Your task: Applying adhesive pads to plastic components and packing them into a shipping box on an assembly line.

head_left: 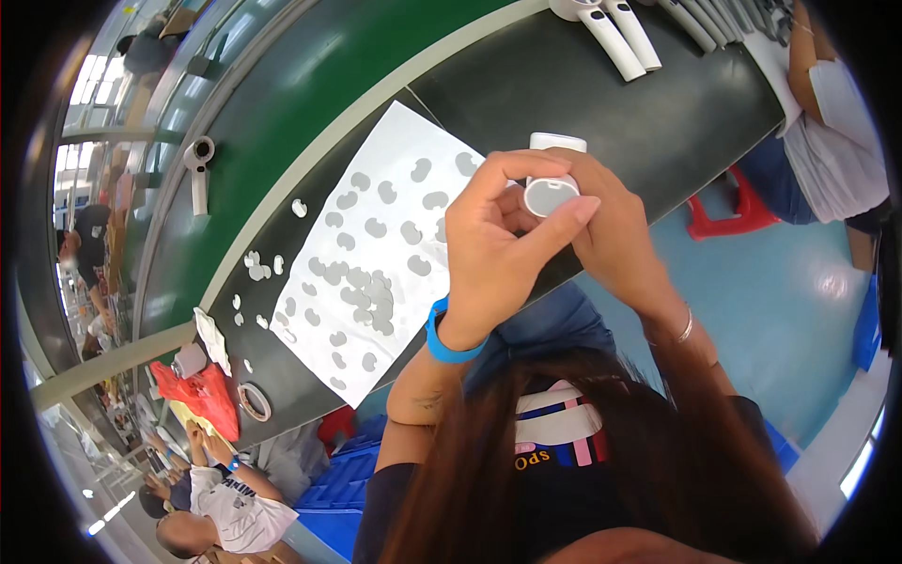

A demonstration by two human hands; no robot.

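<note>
- White plastic housing (552, 193): you hold it up in front of you, above the near edge of the dark worktop (601, 85), its oval end face turned toward the camera.
- Left hand (493, 249): your fingers are curled round the housing from the left, the thumb stretched across just under the oval face and the forefinger arched over the top. A blue wristband (446, 340) sits on this wrist.
- Right hand (615, 226): it is closed on the housing from the right and behind; the part's upper end shows above your knuckles. A thin bangle (686, 327) is on this wrist.
- Progress, as a judgement: the white sticker sheet (376, 249) on the worktop, down and left of your hands, carries many grey bean-shaped pads, with gaps in the rows. Whether a pad is already on the oval face cannot be told; your thumb appears to be pressing there.
- Loose white backing pieces (258, 268) lie beside the sheet, which suggests several pads have been peeled off.
- Similar white handled units (620, 33) lie at the far end of the worktop, well apart from your hands.
- Another unit (199, 164) lies on the green belt (310, 85).
</note>
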